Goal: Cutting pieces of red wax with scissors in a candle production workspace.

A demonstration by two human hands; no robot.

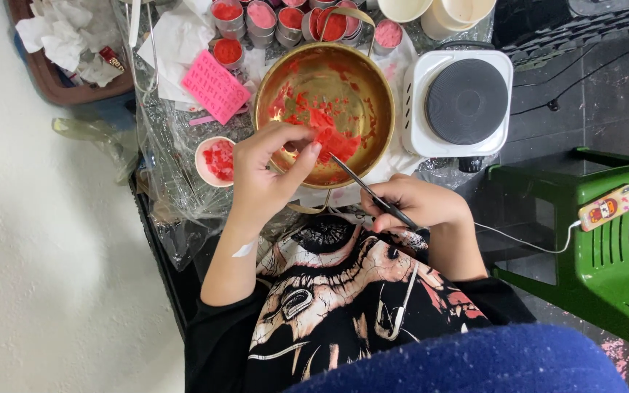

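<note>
Over the brass bowl (325, 109): left hand (267, 175) pinching red wax (333, 138) steady at the near rim, right hand (420, 204) gripping a thin metal tool (373, 193) angled in to scrape it.

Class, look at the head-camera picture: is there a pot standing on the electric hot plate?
No. The hot plate has a bare dark disc with nothing on it, while the brass bowl of red wax sits beside it on the table.

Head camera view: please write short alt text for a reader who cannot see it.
A person's left hand pinches red wax over a brass bowl while the right hand holds a thin metal tool. A white hotplate stands beside the bowl.
</note>
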